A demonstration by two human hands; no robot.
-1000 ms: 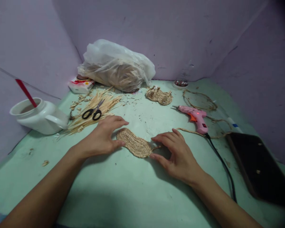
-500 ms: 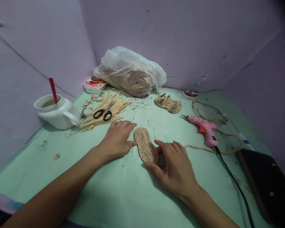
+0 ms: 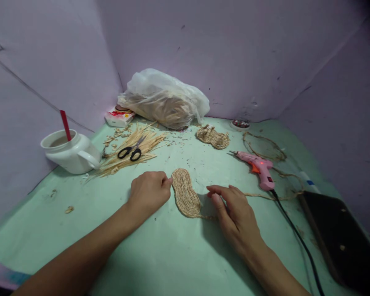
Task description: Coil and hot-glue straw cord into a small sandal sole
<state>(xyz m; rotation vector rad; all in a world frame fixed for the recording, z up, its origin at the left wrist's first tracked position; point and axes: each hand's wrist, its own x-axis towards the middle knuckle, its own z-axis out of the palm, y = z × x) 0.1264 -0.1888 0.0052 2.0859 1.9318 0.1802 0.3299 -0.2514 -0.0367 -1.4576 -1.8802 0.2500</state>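
Note:
A flat woven straw sole [image 3: 185, 192] lies on the green table [image 3: 160, 255] between my hands. My left hand [image 3: 149, 191] is curled, and its thumb and fingertips pinch the sole's upper left edge. My right hand [image 3: 234, 211] rests just right of the sole with its fingers drawn together and the thumb tucked beneath them. A thin straw cord [image 3: 259, 196] trails from the sole's near end, passes under that hand and runs off to the right. Whether the fingers truly grip the cord is partly hidden.
A pink glue gun [image 3: 259, 168] with a black cable [image 3: 299, 242] lies to the right, next to a dark board [image 3: 342, 238]. Black scissors [image 3: 130, 152] sit on loose straw [image 3: 132, 150]. Behind are a white pot [image 3: 69, 152], a plastic bag [image 3: 165, 100] and another woven piece [image 3: 213, 137].
The sole has been turned from crosswise to nearly lengthwise. My left hand went from flat fingers to a curled pinch on its edge. My right hand slid off the sole to its right.

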